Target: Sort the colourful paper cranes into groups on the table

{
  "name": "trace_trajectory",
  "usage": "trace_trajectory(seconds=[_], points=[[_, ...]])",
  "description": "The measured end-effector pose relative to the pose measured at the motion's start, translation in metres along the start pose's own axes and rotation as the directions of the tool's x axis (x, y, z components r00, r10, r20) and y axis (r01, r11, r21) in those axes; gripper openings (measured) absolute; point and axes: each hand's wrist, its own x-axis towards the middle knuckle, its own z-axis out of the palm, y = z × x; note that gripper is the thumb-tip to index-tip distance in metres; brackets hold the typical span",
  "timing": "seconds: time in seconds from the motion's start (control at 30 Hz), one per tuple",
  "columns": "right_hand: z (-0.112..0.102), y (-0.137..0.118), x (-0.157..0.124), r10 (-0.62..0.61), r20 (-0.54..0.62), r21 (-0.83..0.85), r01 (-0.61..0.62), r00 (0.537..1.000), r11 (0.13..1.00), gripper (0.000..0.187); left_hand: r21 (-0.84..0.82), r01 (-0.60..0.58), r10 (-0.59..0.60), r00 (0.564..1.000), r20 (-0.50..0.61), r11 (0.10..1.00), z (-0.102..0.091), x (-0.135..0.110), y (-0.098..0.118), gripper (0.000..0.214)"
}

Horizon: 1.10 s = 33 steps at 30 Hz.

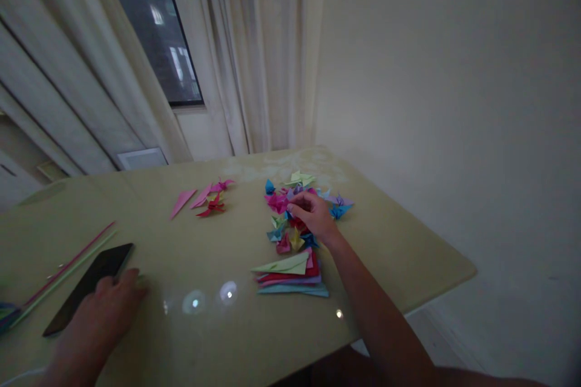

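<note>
My right hand (313,213) is over a pile of folded paper cranes, thumb and forefinger closed on the edge of a pink paper crane (276,202). Around it lie a blue crane (339,210), a yellow crane (296,240) and a pale green one (299,178), with several more partly covered by the hand. Just nearer me is a stack of folded paper pieces (290,278) in green, red, pink and blue. My left hand (106,308) is low beside a black phone (95,281). Its fingers are blurred and curled, with a faint greenish bit near the tips.
At the left of the glossy table (195,338) lie a pink strip (72,263) and a green strip (75,261). Farther back is a small group with a red crane (212,205) and a pink folded piece (183,202). A wall (454,103) borders the table's right side.
</note>
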Motion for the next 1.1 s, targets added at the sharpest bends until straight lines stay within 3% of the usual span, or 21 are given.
trace_trajectory(seconds=[0.1,0.2,0.27,0.33,0.43,0.5,0.63,0.8,0.83,0.9,1.0,1.1], points=[[-0.001,0.000,-0.002,-0.027,-0.062,-0.171,0.016,0.998,0.985,0.018,-0.082,-0.116,0.114,0.993,-0.026,0.990,0.003,-0.001,0.024,0.044],[0.003,-0.001,-0.005,-0.057,-0.108,-0.240,0.030,0.992,0.970,0.020,-0.277,-0.306,0.280,0.951,-0.131,0.911,-0.007,-0.004,0.085,0.046],[0.010,-0.002,-0.007,-0.056,-0.030,-0.200,0.049,0.998,0.979,0.023,-0.388,-0.466,0.408,0.884,-0.226,0.795,-0.016,-0.011,0.132,0.050],[0.018,-0.005,-0.011,-0.045,0.092,-0.133,0.057,0.995,0.989,0.026,-0.459,-0.620,0.568,0.779,-0.265,0.636,-0.025,-0.019,0.174,0.052],[0.027,-0.012,-0.018,-0.037,0.290,-0.036,0.050,0.956,0.998,0.034,-0.471,-0.729,0.676,0.665,-0.318,0.497,-0.034,-0.025,0.218,0.065],[0.029,-0.016,-0.022,-0.040,0.364,0.005,0.041,0.931,0.999,0.039,-0.445,-0.764,0.697,0.628,-0.346,0.467,-0.035,-0.022,0.234,0.070],[0.024,-0.017,-0.022,-0.058,0.351,0.027,0.052,0.934,0.998,0.043,-0.390,-0.812,0.743,0.568,-0.355,0.435,-0.032,-0.012,0.244,0.069],[0.020,-0.011,-0.018,-0.097,0.299,-0.055,0.118,0.949,0.991,0.024,-0.347,-0.868,0.799,0.474,-0.371,0.355,-0.027,0.006,0.245,0.065],[0.019,-0.010,-0.016,-0.088,0.267,-0.080,0.113,0.960,0.990,0.020,-0.346,-0.867,0.794,0.478,-0.374,0.359,-0.026,0.013,0.243,0.066],[0.015,-0.007,-0.011,-0.077,0.167,-0.135,0.100,0.983,0.986,0.017,-0.325,-0.839,0.746,0.539,-0.391,0.437,-0.025,0.036,0.233,0.066],[0.001,-0.001,0.000,-0.101,-0.083,-0.226,0.079,0.991,0.971,0.018,-0.172,-0.699,0.609,0.697,-0.377,0.694,-0.019,0.079,0.205,0.057],[-0.015,0.007,0.010,-0.153,-0.275,-0.339,0.053,0.949,0.939,0.025,0.001,-0.471,0.453,0.848,-0.275,0.882,-0.004,0.115,0.173,0.051]])
